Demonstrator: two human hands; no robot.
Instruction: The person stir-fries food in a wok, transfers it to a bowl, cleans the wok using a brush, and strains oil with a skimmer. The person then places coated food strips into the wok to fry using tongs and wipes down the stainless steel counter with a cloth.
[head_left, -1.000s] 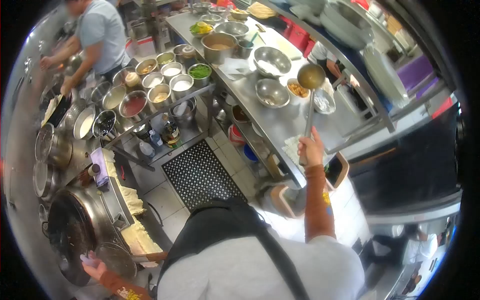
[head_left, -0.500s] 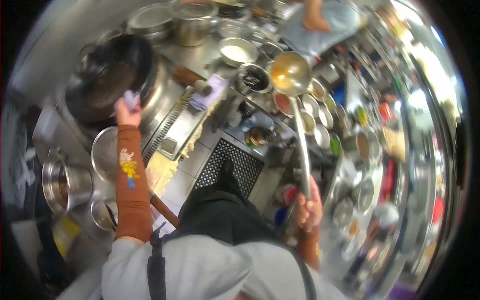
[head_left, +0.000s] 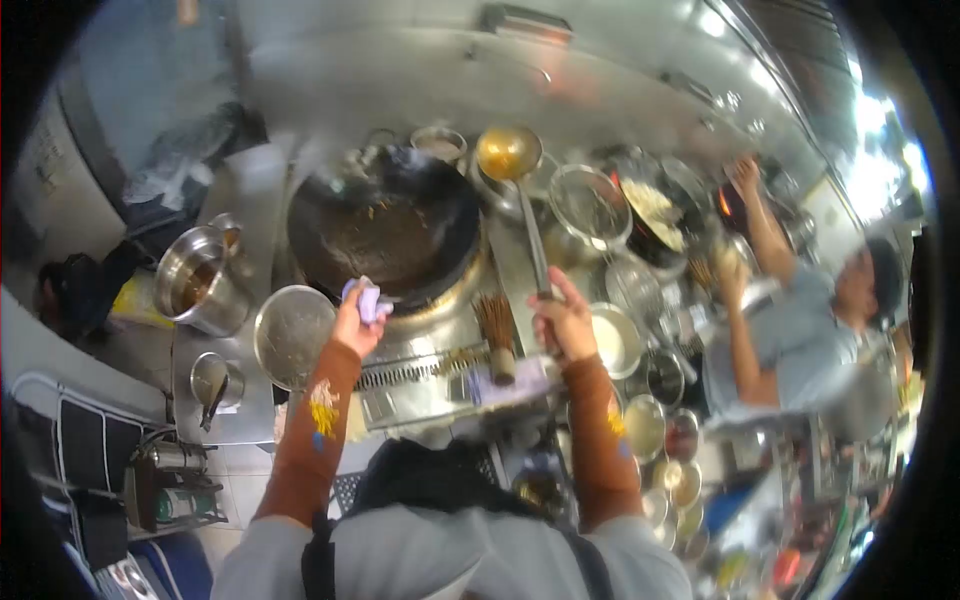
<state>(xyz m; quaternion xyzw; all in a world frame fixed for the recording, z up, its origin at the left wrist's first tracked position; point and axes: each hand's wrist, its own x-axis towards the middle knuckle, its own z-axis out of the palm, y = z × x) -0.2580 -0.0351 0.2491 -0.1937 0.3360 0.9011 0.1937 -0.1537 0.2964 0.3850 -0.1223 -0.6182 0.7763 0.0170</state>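
Left hand (head_left: 360, 325): fingers curled, cloth (head_left: 370, 303) gripped at the wok's near rim; whether the rim itself is touched can't be told. Right hand (head_left: 564, 320): partly closed, ladle (head_left: 508, 153) held by its handle, index finger pointed forward along it. Ladle bowl is held out ahead, to the right of the wok (head_left: 385, 228); some orange-yellow liquid is seen in it.

Wok is seated on the range, dark inside, with small bits stuck to its surface. Brush (head_left: 496, 335) is placed right of the wok, beside a purple towel (head_left: 515, 384). Strainer (head_left: 296, 338) is set left of the left forearm, pot (head_left: 205, 283) farther left, small pot (head_left: 216, 383) below that with a utensil in it. White-filled bowl (head_left: 613, 341) is located just right of the right hand. Co-worker (head_left: 800, 345) is seen at far right, arms extended near a pan (head_left: 655, 217) with pale food in it.
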